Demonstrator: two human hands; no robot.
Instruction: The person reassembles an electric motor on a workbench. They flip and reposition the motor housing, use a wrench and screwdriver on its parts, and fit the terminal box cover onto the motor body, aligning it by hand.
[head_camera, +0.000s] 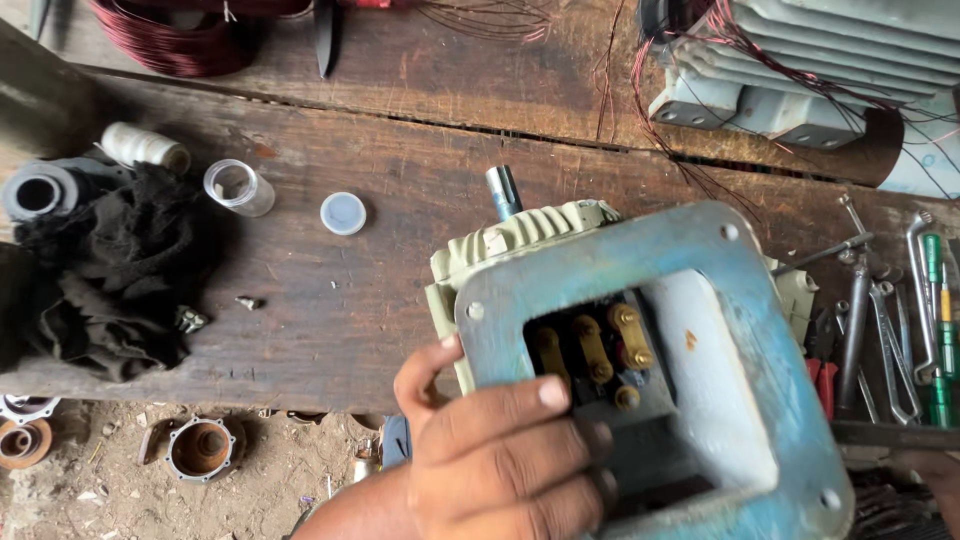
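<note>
An electric motor (700, 330) lies tipped on the near edge of a worn wooden bench (400, 290). It has a blue terminal-box frame, a cream finned housing and a steel shaft (502, 192) pointing away from me. Brass terminals (600, 345) show inside the open box. My right hand (490, 470) grips the frame's lower left part, with the thumb outside against the housing and the fingers curled into the opening. My left hand is not clearly in view. A bit of another hand (935, 490) shows in the bottom right corner by a dark flat bar (890, 434); I cannot tell whose it is.
Wrenches and green screwdrivers (900, 320) lie right of the motor. On the left are a black rag (110, 270), a thread spool (145, 147), a clear jar (238, 187) and its lid (343, 213). A copper wire coil (175, 35) and another motor housing (830, 60) sit at the back. Metal parts (200, 448) lie on the ground.
</note>
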